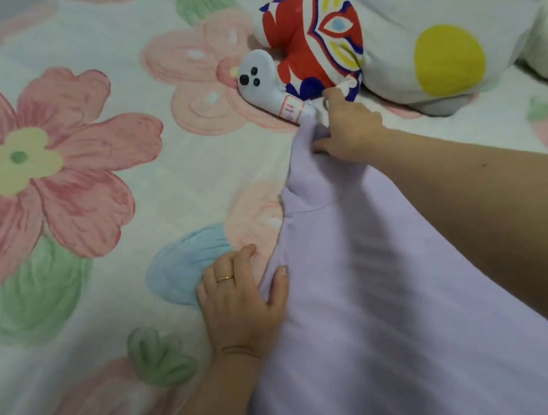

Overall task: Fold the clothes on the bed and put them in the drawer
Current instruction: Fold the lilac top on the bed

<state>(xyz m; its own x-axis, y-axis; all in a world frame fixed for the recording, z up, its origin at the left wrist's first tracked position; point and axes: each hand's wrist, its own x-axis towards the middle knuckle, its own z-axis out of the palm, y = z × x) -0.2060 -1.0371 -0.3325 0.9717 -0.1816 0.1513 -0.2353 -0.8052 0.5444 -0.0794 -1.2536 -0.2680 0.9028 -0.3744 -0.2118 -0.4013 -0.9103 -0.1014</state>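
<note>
From the head camera, the lilac garment [375, 281] lies spread across the flowered bedspread [77, 180], running from the bottom edge of the view up to a bunched point; the right hand [350, 130] is at that far point, fingers curled into the cloth and pinching a gathered corner of it, so it is grasping the garment; just beyond its fingertips, touching or nearly so, lies a patterned soft toy [304, 55] in red, white and blue, and past that, to the outer side of the same hand, a white pillow with yellow dots [434, 38]; the left hand [242, 305] is nearer the body, at the garment's left edge; its thumb rests on top of the lilac cloth while the other fingers lie on the bedspread or just under the hem, which edge exactly I cannot tell; it reads as a light hold on the edge rather than a clenched fist; a ring shows on one finger.

As a judgement, the task is at an early stage; the garment looks stretched out flat between the two hands, with no clean fold visible in it; folding it remains, as does carrying it to the drawer, which is nowhere in view; whether other clothes wait on the bed cannot be told from here.
</note>
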